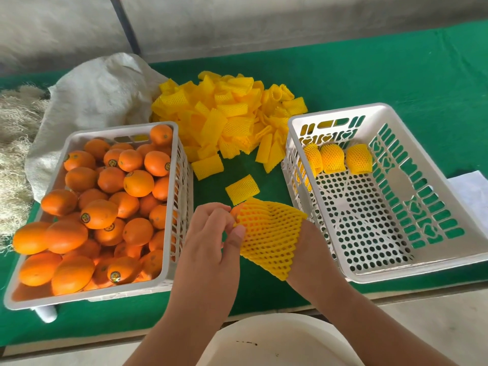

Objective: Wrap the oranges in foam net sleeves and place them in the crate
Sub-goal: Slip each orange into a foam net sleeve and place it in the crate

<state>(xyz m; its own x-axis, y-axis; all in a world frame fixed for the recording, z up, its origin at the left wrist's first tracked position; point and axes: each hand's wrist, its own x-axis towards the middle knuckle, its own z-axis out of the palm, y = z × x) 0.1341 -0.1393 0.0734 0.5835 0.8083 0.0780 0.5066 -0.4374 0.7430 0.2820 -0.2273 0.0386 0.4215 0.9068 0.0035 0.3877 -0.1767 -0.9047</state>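
Item, fingers (239, 229) of the left hand (211, 233): we see them curled, pinching the near edge of a stretched foam net sleeve (269, 233). Item, right hand (303, 241): we find it thrust inside that same sleeve, which is spread wide over it up to the wrist; its fingers are hidden by the mesh, so we cannot tell how they lie. Item, one orange (235, 210): we note a small patch of it showing at the sleeve's far mouth, just above the left hand, between the two crates.

Item, loose sleeve (242, 189): it lies flat on the green worktop (369, 75), just beyond the hands. Item, pile of sleeves (227, 114): we count it as a large yellow heap farther back, between the crates.

Item, left crate (169, 280): white, heaped with unwrapped oranges (105, 202), several bearing round stickers. Item, right crate (330, 233): white, perforated, holding three wrapped oranges (332, 158) in a row against its far end.

Item, pale sack (97, 96): crumpled behind the left crate, with straw-like fibre (15, 133) beside it at the left edge. Item, white paper (472, 191): near the right crate's outer side. Item, white garment (280, 342): ours, at the bottom edge.
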